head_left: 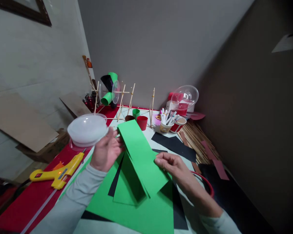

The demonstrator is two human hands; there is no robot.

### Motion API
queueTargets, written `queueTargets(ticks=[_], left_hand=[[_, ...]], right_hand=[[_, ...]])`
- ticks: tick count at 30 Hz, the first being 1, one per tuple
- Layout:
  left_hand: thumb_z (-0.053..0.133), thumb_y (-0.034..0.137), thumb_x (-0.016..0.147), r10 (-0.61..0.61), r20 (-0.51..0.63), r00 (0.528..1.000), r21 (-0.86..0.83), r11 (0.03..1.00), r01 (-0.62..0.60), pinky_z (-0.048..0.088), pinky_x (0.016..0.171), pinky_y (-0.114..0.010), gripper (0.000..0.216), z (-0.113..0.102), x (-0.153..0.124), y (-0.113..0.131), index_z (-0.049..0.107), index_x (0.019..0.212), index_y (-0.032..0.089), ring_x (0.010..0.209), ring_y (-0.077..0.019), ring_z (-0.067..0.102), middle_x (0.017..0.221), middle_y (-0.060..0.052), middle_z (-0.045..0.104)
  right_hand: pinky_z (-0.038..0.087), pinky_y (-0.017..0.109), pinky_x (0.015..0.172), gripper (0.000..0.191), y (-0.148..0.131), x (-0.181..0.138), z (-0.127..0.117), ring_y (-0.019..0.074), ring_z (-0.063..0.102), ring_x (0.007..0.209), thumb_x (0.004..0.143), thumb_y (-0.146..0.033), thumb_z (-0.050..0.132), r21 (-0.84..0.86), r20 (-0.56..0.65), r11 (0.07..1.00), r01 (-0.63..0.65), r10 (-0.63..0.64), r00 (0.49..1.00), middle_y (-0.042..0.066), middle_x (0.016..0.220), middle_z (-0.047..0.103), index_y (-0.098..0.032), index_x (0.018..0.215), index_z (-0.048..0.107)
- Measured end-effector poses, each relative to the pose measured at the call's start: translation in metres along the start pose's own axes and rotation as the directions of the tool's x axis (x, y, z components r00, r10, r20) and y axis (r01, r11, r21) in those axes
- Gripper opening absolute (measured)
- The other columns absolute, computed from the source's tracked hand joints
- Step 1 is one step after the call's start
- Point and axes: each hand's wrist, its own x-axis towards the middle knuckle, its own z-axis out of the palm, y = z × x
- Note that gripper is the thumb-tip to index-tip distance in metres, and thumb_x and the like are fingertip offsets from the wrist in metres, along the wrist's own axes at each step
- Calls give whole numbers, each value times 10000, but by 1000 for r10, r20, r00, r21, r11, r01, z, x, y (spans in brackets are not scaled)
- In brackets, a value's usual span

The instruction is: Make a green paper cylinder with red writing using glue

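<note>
Left hand (106, 150) holds green strip (143, 152) by its left edge at frame center, right hand (171, 164) pinches its right edge, green sheet (156, 217) below at lower center, glue gun (61, 174) lower left, pen cup (165, 129) and black paper (175, 146) right of center.

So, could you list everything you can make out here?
Green strip: one, folded or layered, green, held up centrally
Green sheets: at least two, green, beneath it
Black sheets: several, black, below and beyond
Glue gun: one, yellow, left
Clear plasticware: several, colourless, left and back
Paper tubes: three, red, green, brown, centre back
Stick frames: several, pale wood, back
Bladed wheel: one, green and black, back left
Paper cups: two, patterned, back right
Pens: many, mostly white, in a cup
Loose sticks: many, tan, right
Cardboard: two sheets, brown, left
Picture frame: one, dark brown, upper left
Left hand: one, grey-sleeved, strip's left edge
Right hand: one, grey-sleeved, pinching strip's right edge
</note>
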Motion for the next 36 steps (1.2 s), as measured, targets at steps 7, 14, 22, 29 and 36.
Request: queueTargets(ticks=[7,14,22,29,36], left_hand=[[858,427,700,12,-32,999,145,989,-7,559,742,-352,333,15,-13,-30,708,857,175,788,-246,713,792,-29,776],[871,466,655,-282,141,949,342,914,220,525,595,-303,347,23,-27,-16,731,756,166,628,-201,635,667,-28,726],[728,546,760,-315,211,925,729,681,66,472,594,-302,356,24,-37,-13,698,641,212,651,-208,531,642,-20,616],[756,506,738,-328,170,929,712,692,115,458,576,-308,311,26,-40,-15,704,627,220,620,-213,547,625,-14,615],[757,512,745,-503,244,829,597,751,281,488,603,-286,320,32,-40,-17,716,713,196,662,-198,577,724,-36,708]], right_hand=[[245,258,541,426,9,-11,29,124,313,599,899,-609,606,18,52,999,37,-38,998,-51,665,366,-206,783,533],[372,276,663,357,-5,-14,20,162,484,705,927,-560,612,21,-102,992,125,-122,987,-32,725,522,-219,1031,582],[334,248,623,321,-11,-17,7,130,402,675,973,-487,593,167,-293,953,252,-196,936,-34,728,467,-201,833,630],[344,247,615,285,-4,-20,12,128,406,670,968,-429,626,184,-403,935,302,-209,891,-34,704,489,-200,801,661],[361,229,559,220,-15,-19,5,118,459,625,818,-405,776,169,-304,962,213,-155,940,-39,699,563,-211,893,707]])
